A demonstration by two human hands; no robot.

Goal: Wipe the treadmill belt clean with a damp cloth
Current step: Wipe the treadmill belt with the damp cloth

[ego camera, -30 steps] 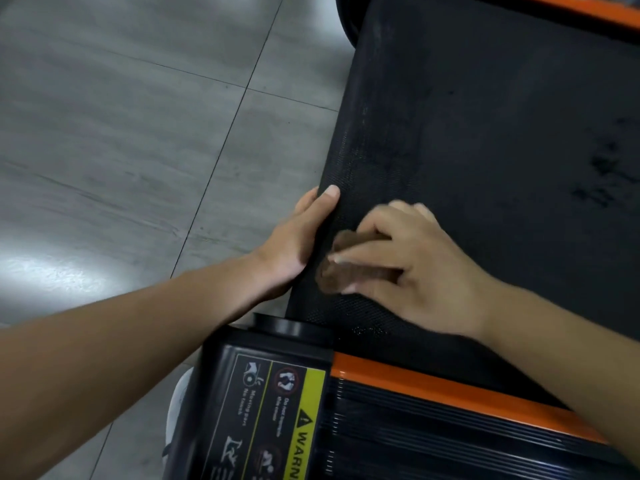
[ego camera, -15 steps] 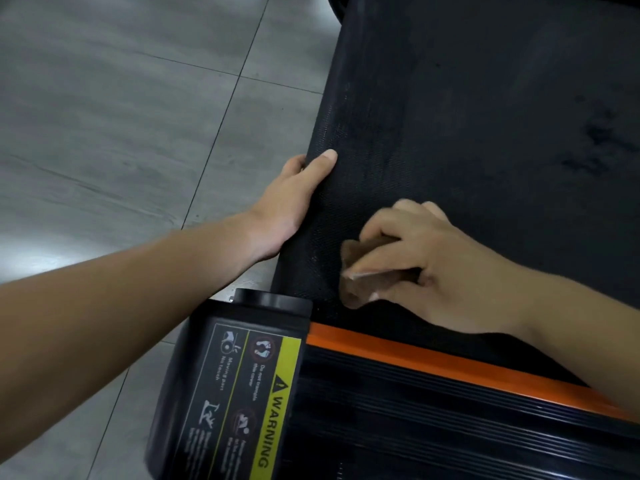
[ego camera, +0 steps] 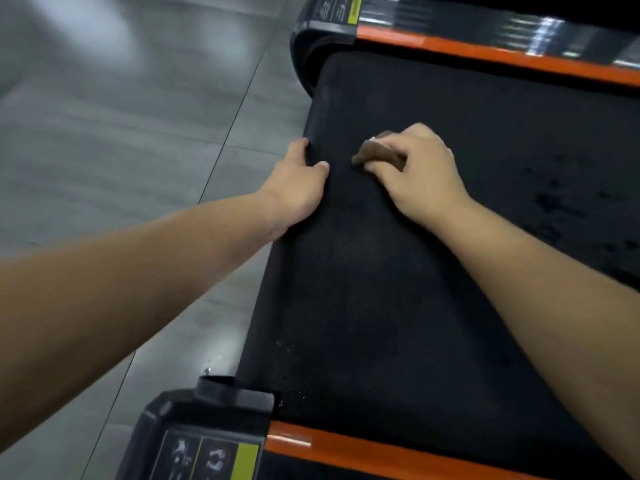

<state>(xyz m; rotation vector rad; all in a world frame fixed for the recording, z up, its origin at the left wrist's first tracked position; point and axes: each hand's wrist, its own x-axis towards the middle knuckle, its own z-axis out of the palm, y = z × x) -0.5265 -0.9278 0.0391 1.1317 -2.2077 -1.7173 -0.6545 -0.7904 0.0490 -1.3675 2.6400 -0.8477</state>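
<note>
The black treadmill belt (ego camera: 398, 289) fills the middle and right of the head view. My right hand (ego camera: 419, 171) presses a small brown cloth (ego camera: 375, 155) onto the belt near its far end, fingers curled over it; most of the cloth is hidden under them. My left hand (ego camera: 298, 181) grips the belt's left edge just beside it, thumb on top and fingers wrapped around the side. Dark smudges (ego camera: 554, 202) mark the belt at the right.
Orange-trimmed black side rails run along the near edge (ego camera: 363, 452) and the far edge (ego camera: 485, 53). A black end cap with warning stickers (ego camera: 204, 445) sits at the bottom left. Grey tiled floor (ego camera: 121, 133) lies to the left.
Both hands have moved away from the near rail, further along the belt toward the far rail. The right hand carried the cloth with it; the left slid along the belt edge.
</note>
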